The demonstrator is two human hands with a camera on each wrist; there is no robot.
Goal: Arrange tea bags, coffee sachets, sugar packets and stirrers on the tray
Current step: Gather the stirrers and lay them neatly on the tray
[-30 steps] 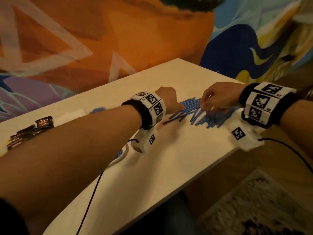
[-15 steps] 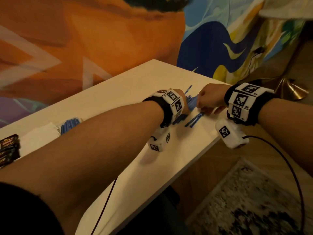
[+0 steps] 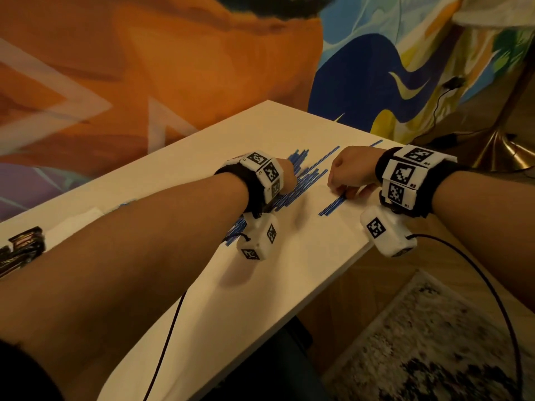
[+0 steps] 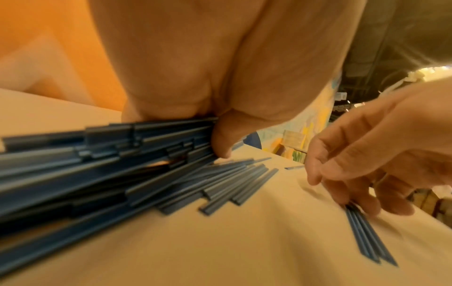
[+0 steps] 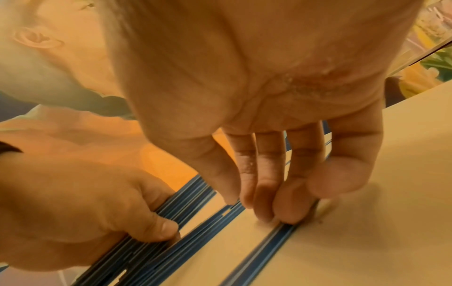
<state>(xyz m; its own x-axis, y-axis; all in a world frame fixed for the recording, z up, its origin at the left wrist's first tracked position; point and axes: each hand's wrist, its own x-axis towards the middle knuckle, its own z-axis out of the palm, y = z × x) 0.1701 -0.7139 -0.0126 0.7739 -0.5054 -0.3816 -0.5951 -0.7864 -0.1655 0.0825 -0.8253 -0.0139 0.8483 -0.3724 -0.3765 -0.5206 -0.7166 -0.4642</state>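
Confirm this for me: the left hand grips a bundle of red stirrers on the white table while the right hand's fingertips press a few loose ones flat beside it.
Only the colour is wrong. The stirrers are blue, not red, as the left wrist view shows. The rest holds: the left hand grips the bundle on the white table, and the right hand presses a few loose ones flat beside it.

White table (image 3: 304, 256), blue stirrers (image 3: 333, 206), sachets (image 3: 21, 250)
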